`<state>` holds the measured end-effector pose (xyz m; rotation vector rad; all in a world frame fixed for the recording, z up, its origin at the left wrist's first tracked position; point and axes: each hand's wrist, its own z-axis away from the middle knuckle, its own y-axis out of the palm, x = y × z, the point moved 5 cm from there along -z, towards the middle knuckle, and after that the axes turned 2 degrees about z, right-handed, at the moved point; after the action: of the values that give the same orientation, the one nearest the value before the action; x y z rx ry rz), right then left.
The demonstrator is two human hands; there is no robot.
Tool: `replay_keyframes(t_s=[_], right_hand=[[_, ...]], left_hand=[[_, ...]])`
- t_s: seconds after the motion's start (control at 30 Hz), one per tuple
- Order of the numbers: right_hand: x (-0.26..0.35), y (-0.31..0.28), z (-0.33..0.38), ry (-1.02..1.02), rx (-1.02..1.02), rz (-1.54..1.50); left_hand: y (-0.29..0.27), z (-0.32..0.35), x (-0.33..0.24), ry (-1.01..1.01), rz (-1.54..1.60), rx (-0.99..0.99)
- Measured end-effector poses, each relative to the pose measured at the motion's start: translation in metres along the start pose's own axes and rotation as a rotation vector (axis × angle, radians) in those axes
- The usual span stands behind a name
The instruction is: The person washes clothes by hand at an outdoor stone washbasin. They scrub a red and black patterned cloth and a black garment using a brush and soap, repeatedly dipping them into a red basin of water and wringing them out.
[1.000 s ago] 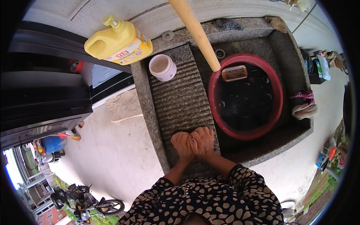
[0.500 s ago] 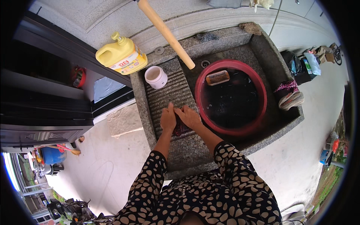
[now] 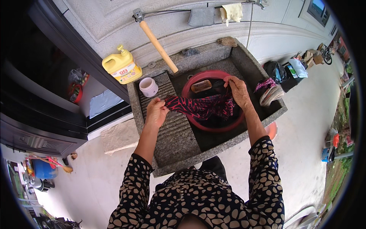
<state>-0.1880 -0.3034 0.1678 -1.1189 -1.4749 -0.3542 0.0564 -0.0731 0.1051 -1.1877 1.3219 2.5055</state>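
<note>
The water in the red basin is too dark to see into, and the patterned cloth covers much of its middle. The cloth's bunched folds make its full outline hard to read. An orange bowl shows only in part, the rest behind the sink and the right forearm. The inside of the doorway is too dim to make out well.

There are two hands, one cloth, one basin, one brush at the basin's eleven o'clock, one white tub on the washboard and one yellow jug at ten o'clock from the basin, all at one stone sink.

The left hand has thumb and fingers pressed together, pinching one end of the cloth over the washboard. The right hand pinches the cloth's other end above the basin's one o'clock side. From the left grip the cloth stretches toward three o'clock; from the right it drops toward seven, sagging between the two, over the basin.
</note>
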Motion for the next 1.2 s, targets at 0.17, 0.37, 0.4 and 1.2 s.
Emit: replay_keyframes(t_s=[0.17, 0.37, 0.4, 1.2], right_hand=[[-0.047, -0.076, -0.033, 0.059, -0.273, -0.047], [-0.134, -0.079, -0.023, 0.222, -0.045, 0.306], [-0.149, -0.076, -0.019, 0.227, -0.037, 0.371], [-0.385, 0.091, 0.016, 0.04, 0.076, 0.704]], left_hand=[[0.008, -0.028, 0.026, 0.19, -0.232, -0.046], [0.001, -0.048, 0.078, 0.077, -0.503, -0.159], [0.004, -0.053, 0.088, 0.059, -0.577, -0.173], [0.005, -0.142, 0.302, -0.432, -2.418, 0.31]])
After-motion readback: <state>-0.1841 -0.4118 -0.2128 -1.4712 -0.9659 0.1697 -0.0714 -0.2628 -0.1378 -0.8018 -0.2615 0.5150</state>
